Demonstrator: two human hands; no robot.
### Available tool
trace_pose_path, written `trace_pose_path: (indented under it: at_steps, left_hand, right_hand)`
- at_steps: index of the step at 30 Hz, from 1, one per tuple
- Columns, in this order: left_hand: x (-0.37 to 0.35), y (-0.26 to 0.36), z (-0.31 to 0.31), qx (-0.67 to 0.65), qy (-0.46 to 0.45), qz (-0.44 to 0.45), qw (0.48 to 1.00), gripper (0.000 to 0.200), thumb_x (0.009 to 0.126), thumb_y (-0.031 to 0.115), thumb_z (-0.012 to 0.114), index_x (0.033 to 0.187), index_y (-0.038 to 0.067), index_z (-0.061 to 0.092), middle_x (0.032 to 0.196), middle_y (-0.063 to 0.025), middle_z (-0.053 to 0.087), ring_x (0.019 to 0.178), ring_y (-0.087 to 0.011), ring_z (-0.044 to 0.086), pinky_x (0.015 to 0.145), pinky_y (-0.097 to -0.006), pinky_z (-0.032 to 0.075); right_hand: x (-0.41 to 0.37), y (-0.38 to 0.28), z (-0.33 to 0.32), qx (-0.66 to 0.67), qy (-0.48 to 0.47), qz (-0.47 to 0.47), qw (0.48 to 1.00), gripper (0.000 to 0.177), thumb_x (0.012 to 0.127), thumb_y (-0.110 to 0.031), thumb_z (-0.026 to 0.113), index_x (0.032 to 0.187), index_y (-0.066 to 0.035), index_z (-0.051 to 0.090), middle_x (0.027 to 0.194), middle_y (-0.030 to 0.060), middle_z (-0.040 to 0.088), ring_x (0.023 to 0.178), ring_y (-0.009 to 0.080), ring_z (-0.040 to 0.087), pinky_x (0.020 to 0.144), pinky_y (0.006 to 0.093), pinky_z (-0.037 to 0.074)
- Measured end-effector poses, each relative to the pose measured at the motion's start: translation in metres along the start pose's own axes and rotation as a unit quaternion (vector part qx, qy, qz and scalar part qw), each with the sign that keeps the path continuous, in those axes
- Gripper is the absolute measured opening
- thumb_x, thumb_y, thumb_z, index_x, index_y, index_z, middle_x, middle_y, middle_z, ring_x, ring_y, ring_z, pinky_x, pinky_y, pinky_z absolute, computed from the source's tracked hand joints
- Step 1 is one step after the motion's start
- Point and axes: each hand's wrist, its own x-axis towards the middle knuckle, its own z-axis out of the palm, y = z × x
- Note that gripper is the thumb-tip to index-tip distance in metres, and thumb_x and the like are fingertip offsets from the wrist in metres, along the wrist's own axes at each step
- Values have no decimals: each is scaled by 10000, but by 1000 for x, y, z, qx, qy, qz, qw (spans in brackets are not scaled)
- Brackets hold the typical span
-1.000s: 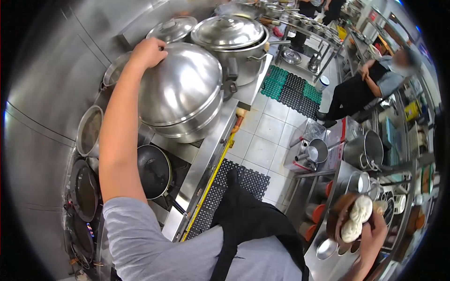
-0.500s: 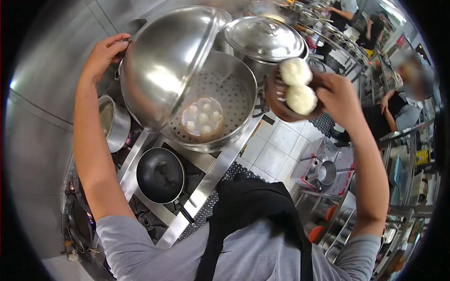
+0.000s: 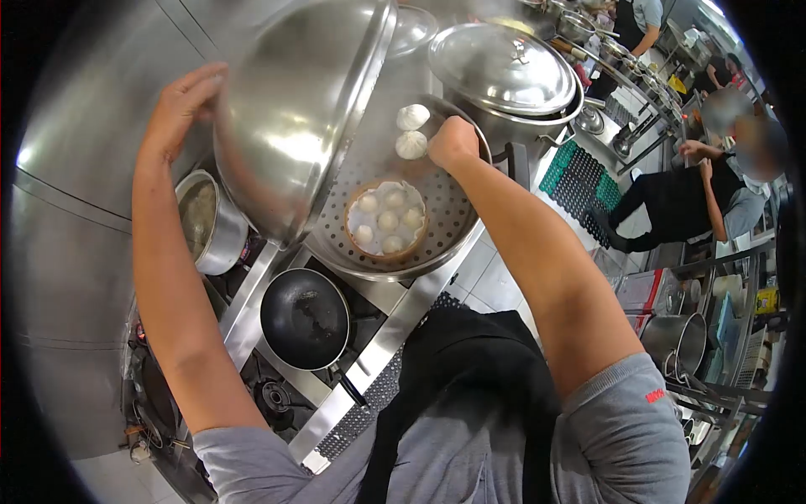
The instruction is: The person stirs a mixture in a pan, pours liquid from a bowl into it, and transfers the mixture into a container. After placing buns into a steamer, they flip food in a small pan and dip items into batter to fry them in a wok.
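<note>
My left hand grips the big domed steamer lid by its top and tilts it up beside the steamer pot. Inside the pot, a round basket with a white liner holds several pale dumplings on the perforated tray. Two white pleated buns are side by side near the pot's far wall. Right beside them, my right hand is closed, knuckles up. Steam and the hand hide what it holds; the brown dish cannot be made out.
A lidded pot stands beyond the steamer. To the left is an open pot of liquid, and nearer me a black frying pan sits on the stove. A co-worker stands at the right by the shelves.
My right hand has moved left, from outside the pot into it, bringing the two buns from its brown slotted dish's earlier spot. My left hand still holds the lid raised.
</note>
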Motion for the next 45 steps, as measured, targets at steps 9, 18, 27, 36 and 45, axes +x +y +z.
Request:
trace_pose_path:
  at_steps: [9,18,27,36,45]
  left_hand:
    - [16,-2,8,-22,-21,7,1000,447,1018,307,705,1399,73,729,1113,4,770,985,-95,676,850,-273,515]
    - [7,51,99,153,-95,134,974,478,871,336,761,1254,52,795,1043,-94,806,975,-170,733,866,-355,569]
    - [-73,43,227,273,90,236,928,473,903,340,786,1312,104,756,1146,-187,761,1113,-394,701,972,-503,564]
    - [-570,82,290,-38,-127,168,977,268,1001,333,690,1109,88,707,988,-162,672,927,-384,695,783,-525,550]
    - [-852,29,149,27,256,-172,951,196,981,215,727,916,30,721,849,-159,705,794,-382,718,686,-482,557]
  right_hand:
    - [-184,27,-97,-52,-98,-372,921,94,916,-9,640,928,76,678,862,292,683,820,469,699,731,542,542]
    - [-377,164,-182,102,-206,16,973,456,1012,-164,744,1387,76,644,1139,226,778,1010,338,780,871,397,605]
    - [-461,263,-135,137,-366,-31,920,620,1151,-439,523,1603,-17,485,1542,204,602,1449,299,545,1212,383,391]
    - [-534,313,-43,171,-596,19,785,564,1079,-267,597,1552,33,529,1350,107,679,1245,177,602,1082,322,448]
    - [-631,208,62,-34,-609,-212,763,425,1062,-174,693,1422,43,629,1111,73,736,1034,140,667,921,296,535]
